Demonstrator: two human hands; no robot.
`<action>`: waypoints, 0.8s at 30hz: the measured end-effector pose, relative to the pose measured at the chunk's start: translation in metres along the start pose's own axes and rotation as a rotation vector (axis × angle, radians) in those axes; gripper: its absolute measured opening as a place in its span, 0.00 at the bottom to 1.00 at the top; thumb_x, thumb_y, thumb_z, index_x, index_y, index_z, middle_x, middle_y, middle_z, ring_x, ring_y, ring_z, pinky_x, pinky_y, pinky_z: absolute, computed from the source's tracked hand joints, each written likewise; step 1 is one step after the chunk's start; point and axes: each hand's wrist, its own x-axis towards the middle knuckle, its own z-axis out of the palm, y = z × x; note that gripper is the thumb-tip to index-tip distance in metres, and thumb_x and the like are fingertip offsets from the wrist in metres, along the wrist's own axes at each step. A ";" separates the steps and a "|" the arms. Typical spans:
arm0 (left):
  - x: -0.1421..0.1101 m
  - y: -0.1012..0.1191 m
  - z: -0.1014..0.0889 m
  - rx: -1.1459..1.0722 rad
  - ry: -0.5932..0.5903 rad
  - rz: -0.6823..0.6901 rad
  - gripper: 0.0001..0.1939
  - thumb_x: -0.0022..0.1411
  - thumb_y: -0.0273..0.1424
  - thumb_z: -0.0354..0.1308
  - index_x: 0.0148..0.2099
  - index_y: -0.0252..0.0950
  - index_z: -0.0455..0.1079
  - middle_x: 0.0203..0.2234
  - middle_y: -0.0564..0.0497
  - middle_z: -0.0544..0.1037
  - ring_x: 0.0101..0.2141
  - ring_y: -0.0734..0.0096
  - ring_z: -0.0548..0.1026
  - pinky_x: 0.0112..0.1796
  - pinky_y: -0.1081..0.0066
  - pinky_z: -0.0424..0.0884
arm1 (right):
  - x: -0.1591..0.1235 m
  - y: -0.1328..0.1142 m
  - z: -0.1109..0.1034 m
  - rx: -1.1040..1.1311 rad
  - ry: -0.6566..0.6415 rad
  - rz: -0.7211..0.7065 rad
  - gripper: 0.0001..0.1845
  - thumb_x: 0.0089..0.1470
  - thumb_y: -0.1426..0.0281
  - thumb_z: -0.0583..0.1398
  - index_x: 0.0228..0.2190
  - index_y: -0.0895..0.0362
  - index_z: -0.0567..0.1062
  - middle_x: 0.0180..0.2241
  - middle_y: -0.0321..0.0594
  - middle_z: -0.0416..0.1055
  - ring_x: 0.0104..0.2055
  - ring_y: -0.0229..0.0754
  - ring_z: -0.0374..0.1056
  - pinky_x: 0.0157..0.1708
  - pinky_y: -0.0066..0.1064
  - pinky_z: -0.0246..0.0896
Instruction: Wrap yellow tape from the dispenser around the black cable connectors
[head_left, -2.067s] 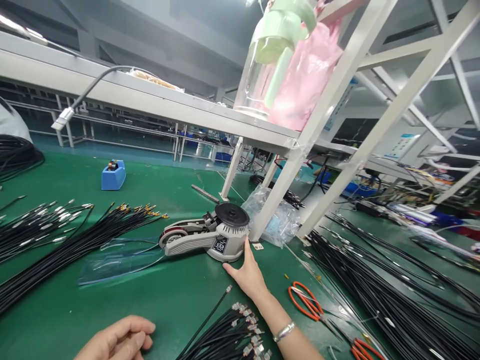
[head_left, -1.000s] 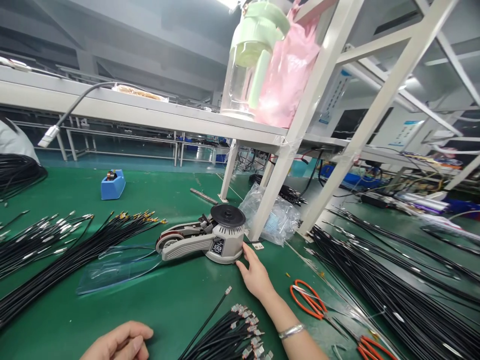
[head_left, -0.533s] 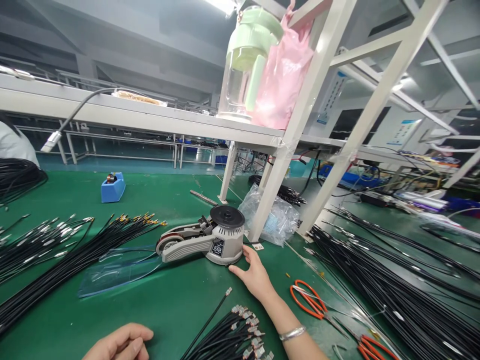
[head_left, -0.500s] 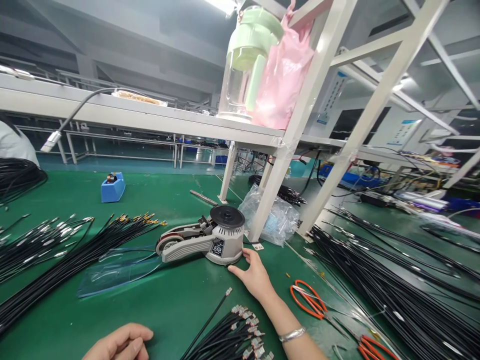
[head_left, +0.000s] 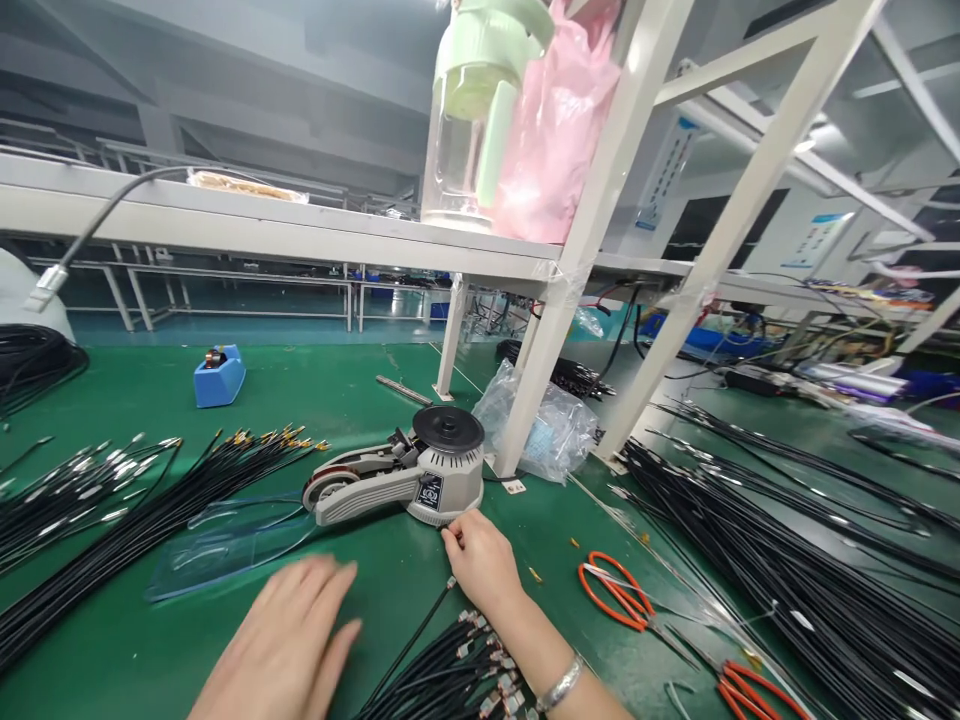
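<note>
A grey automatic tape dispenser (head_left: pixel 454 478) with a black round top stands on the green mat. My right hand (head_left: pixel 480 560) is closed at the lower front edge of its base, thumb and fingers pinched together; what they hold, if anything, is hidden. A silver bracelet is on that wrist. My left hand (head_left: pixel 281 635) hovers low over the mat to the left, slightly blurred, fingers stretched out and thumb apart, holding nothing. Below the right hand lies a bundle of black cables (head_left: pixel 457 660) with metal connector ends. One cable end (head_left: pixel 450 583) sticks up towards the right hand.
Orange-handled scissors (head_left: pixel 619 590) lie to the right, with a second orange-handled tool (head_left: pixel 754 690) below. Black cable bundles (head_left: pixel 772 540) spread at right and others (head_left: pixel 187 500) at left. A blue tape holder (head_left: pixel 220 378) stands further back. A white shelf post (head_left: pixel 551 350) rises behind the dispenser.
My right hand has moved from the dispenser's right side to its front edge, and its fingers have closed. My left hand has come up and right, opening out. The view has shifted slightly.
</note>
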 end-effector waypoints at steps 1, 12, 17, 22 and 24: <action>0.025 0.006 0.002 0.129 0.051 0.060 0.25 0.60 0.44 0.51 0.55 0.35 0.66 0.50 0.41 0.73 0.52 0.51 0.69 0.52 0.54 0.63 | 0.000 0.000 -0.001 -0.002 -0.004 -0.002 0.09 0.53 0.74 0.57 0.22 0.56 0.71 0.27 0.36 0.71 0.30 0.39 0.68 0.30 0.27 0.56; 0.135 -0.009 0.032 0.571 -0.046 0.084 0.36 0.55 0.57 0.47 0.39 0.26 0.73 0.29 0.39 0.76 0.36 0.50 0.73 0.55 0.42 0.49 | 0.004 0.015 -0.008 -0.018 -0.011 0.132 0.11 0.53 0.74 0.56 0.21 0.56 0.73 0.25 0.36 0.73 0.28 0.38 0.69 0.27 0.27 0.52; 0.139 -0.013 0.028 0.577 -0.068 0.142 0.37 0.54 0.59 0.45 0.36 0.27 0.74 0.27 0.40 0.74 0.34 0.53 0.73 0.55 0.45 0.50 | 0.004 0.007 -0.004 -0.006 -0.044 0.114 0.10 0.52 0.73 0.57 0.22 0.55 0.74 0.27 0.36 0.75 0.31 0.38 0.71 0.29 0.25 0.54; 0.143 -0.013 0.027 0.581 -0.073 0.177 0.37 0.53 0.60 0.44 0.33 0.28 0.74 0.24 0.42 0.74 0.31 0.54 0.72 0.55 0.46 0.50 | 0.007 0.011 -0.008 -0.009 -0.061 0.182 0.11 0.52 0.73 0.57 0.21 0.55 0.75 0.26 0.36 0.76 0.29 0.38 0.71 0.27 0.26 0.54; 0.144 -0.013 0.026 0.577 -0.075 0.192 0.37 0.53 0.60 0.44 0.32 0.29 0.74 0.24 0.42 0.74 0.31 0.55 0.72 0.55 0.48 0.52 | 0.007 0.007 -0.007 -0.013 -0.065 0.181 0.11 0.52 0.73 0.57 0.21 0.55 0.75 0.26 0.37 0.76 0.29 0.39 0.71 0.27 0.26 0.54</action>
